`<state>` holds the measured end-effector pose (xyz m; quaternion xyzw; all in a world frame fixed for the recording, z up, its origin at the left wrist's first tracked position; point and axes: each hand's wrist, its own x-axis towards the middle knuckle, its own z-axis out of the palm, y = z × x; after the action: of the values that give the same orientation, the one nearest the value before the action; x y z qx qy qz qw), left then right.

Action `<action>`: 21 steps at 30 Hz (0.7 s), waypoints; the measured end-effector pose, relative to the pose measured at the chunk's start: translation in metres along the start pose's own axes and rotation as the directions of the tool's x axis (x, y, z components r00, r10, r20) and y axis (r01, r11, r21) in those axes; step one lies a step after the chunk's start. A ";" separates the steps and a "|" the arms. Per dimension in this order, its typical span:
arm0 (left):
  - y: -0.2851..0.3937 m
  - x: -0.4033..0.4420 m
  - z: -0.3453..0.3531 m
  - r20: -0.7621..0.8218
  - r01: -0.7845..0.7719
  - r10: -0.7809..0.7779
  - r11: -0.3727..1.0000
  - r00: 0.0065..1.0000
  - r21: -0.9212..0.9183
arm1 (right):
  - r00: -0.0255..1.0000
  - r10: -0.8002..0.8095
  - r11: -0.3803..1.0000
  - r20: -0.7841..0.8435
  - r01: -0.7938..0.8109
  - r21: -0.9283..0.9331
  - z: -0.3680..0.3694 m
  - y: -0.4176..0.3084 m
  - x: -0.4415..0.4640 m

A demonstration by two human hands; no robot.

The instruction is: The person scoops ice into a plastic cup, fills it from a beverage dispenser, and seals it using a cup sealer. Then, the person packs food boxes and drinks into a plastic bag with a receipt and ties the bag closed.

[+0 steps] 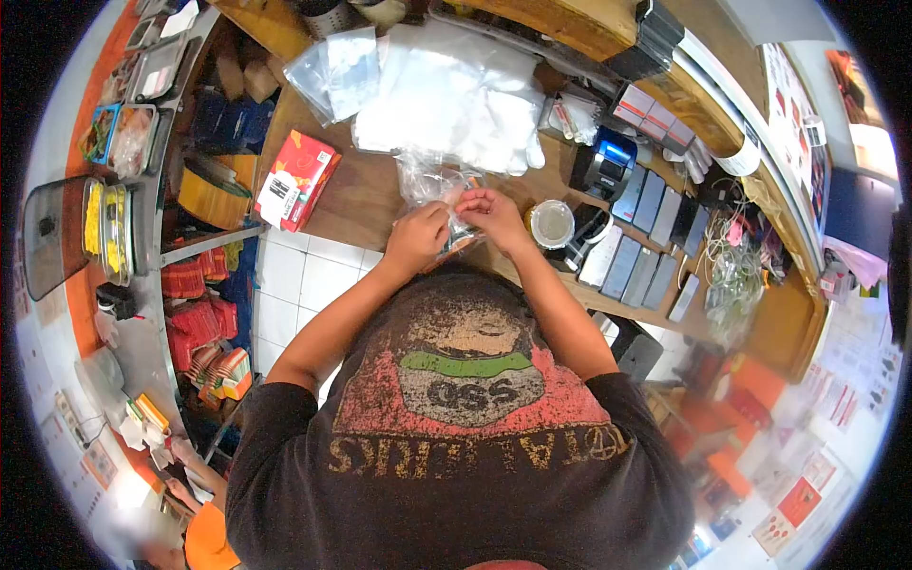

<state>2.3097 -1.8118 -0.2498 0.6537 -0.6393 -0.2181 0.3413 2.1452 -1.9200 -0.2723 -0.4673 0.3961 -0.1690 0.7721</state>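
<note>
Both hands meet over the near edge of the wooden table, at a crinkled clear plastic bag (418, 179). My left hand (418, 236) is closed, its fingers pinching the bag from the left. On the right, my right hand (492, 220) has thumb and fingertips pressed together on the plastic. Between and below the hands, a small dark and orange item shows through the plastic; its kind cannot be made out. A sheet pile of clear plastic bags (451, 95) lies just beyond the hands.
Left of my hands lies a red box (299, 180) with a white label. To the right are a round tub (551, 224), a black label printer (606, 163) and rows of phone-like slabs (622, 266). At lower left, a person in orange (209, 540) is partly visible.
</note>
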 end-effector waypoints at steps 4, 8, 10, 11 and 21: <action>-0.003 0.000 0.003 -0.009 -0.001 0.001 1.000 1.000 0.006 | 1.000 0.007 0.999 0.007 -0.008 0.031 0.000 0.002 0.000; -0.003 0.001 0.003 -0.023 -0.021 0.020 1.000 1.000 -0.005 | 1.000 0.003 1.000 0.024 -0.003 -0.010 -0.001 0.006 0.003; -0.003 0.001 0.002 -0.021 -0.037 0.036 0.999 0.999 -0.012 | 1.000 -0.024 0.999 0.016 0.025 -0.041 0.000 0.010 0.004; -0.003 0.000 0.002 -0.020 -0.036 0.036 0.999 0.999 -0.013 | 0.999 -0.053 0.996 0.010 0.054 -0.074 -0.001 0.012 0.005; 0.002 0.000 0.000 -0.021 -0.004 0.004 1.000 1.000 0.014 | 0.999 -0.034 0.999 -0.025 0.035 0.018 0.003 0.008 0.000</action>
<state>2.3084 -1.8118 -0.2482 0.6572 -0.6383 -0.2059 0.3439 2.1467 -1.9137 -0.2782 -0.4648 0.3960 -0.1917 0.7684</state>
